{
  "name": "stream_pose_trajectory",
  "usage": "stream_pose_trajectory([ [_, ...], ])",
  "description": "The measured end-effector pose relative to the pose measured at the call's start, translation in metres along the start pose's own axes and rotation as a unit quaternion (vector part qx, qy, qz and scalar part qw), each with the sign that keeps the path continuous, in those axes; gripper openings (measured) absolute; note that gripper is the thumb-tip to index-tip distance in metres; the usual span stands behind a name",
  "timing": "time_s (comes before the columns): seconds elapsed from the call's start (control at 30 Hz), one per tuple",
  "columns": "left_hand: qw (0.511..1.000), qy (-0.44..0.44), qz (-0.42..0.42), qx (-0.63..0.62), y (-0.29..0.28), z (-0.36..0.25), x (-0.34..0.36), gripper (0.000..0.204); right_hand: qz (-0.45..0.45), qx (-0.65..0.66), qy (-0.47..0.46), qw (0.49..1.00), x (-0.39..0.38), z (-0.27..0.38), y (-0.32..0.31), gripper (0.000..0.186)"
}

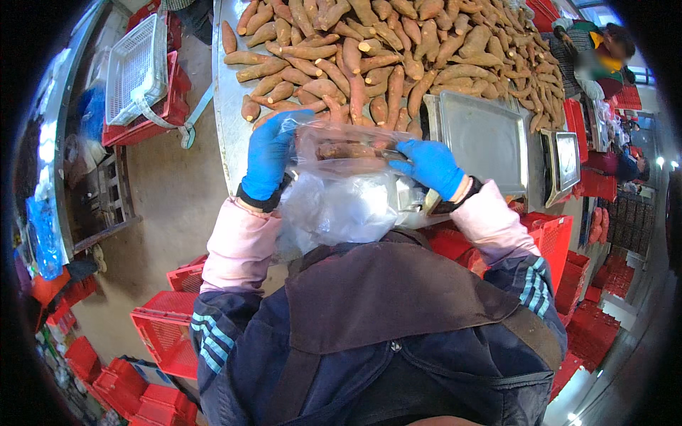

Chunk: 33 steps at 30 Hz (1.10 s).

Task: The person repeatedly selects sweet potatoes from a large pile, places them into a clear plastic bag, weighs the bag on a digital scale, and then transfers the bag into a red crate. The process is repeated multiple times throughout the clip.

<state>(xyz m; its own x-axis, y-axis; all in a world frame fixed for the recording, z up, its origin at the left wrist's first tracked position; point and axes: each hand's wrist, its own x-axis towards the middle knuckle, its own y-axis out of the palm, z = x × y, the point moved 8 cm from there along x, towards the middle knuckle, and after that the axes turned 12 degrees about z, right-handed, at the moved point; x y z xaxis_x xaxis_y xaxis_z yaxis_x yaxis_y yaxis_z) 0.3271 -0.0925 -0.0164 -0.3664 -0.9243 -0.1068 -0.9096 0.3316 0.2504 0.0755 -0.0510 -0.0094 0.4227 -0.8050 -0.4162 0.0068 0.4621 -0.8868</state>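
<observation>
My left hand, in a blue glove, grips the left end of a clear plastic bag that is held crosswise over the near edge of the metal table. Reddish sweet potatoes show inside or just behind the clear plastic. My right hand, also blue-gloved, grips the bag's right end, its fingers bent onto the plastic. Below the bag lies a heap of crumpled clear plastic bags. Just beyond my hands is a large pile of loose sweet potatoes, some with cut pale ends.
Right of my hands are a metal scale and another scale. Red crates stand at both sides, a white basket tops some at upper left. A co-worker is at upper right.
</observation>
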Motion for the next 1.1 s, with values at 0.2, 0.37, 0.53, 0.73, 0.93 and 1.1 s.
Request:
stream_pose_trajectory([
  [0.2,0.950,0.091,-0.055,0.293,-0.007,-0.037,-0.029,0.022,0.080,0.194,-0.172,0.962,-0.035,0.027,-0.029,0.030],
  [0.37,0.999,0.015,0.023,0.040,0.027,-0.025,-0.049,0.028,-0.103,0.594,0.017,0.798,0.026,-0.043,-0.040,0.026],
  [0.53,0.997,-0.012,0.059,-0.049,0.058,-0.023,-0.055,0.030,-0.198,0.330,0.164,0.909,0.116,-0.043,-0.001,0.055],
  [0.73,0.985,0.004,0.048,-0.167,0.044,-0.025,-0.074,0.035,-0.108,0.447,0.096,0.883,0.115,-0.059,0.012,0.053],
  [0.93,0.976,-0.007,0.020,-0.215,0.037,-0.016,-0.071,0.036,-0.077,0.638,-0.039,0.765,0.031,-0.028,-0.040,0.044],
  [1.1,0.976,0.072,0.030,-0.204,0.038,-0.029,-0.055,0.037,-0.097,0.703,-0.221,0.669,-0.019,0.030,-0.105,0.051],
])
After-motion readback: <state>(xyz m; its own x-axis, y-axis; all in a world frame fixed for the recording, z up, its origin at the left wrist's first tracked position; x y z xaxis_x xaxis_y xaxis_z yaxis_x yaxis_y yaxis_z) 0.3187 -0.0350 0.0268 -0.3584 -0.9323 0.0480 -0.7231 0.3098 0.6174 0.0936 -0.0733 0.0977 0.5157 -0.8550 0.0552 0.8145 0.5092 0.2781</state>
